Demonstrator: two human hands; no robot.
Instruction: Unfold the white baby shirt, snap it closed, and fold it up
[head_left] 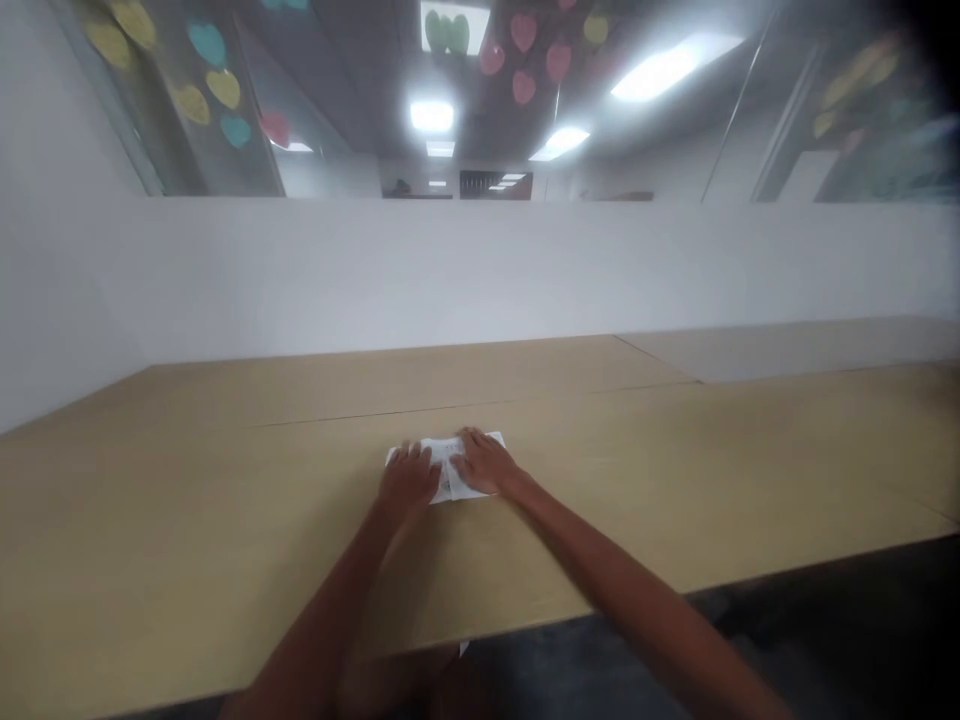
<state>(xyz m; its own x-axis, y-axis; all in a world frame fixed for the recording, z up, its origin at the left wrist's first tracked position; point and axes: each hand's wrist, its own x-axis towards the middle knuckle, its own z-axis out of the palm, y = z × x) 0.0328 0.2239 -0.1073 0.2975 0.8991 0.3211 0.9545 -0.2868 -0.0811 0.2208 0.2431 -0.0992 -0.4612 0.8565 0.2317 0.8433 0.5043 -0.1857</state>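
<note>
A small folded white paper with faint print (450, 468) lies flat on the wooden table (225, 520), a little beyond the near edge. My left hand (409, 480) rests palm down on its left part, fingers stretched forward. My right hand (484, 462) lies flat on its right part, fingers pointing left across the sheet. Both hands press on the paper and cover much of it; neither is curled around anything.
A white partition wall (480, 270) runs along the table's far side. Glass panels above it carry coloured heart stickers (214, 90). A second tabletop (787, 345) adjoins at the right rear. The dark floor (825, 620) shows past the near edge at right.
</note>
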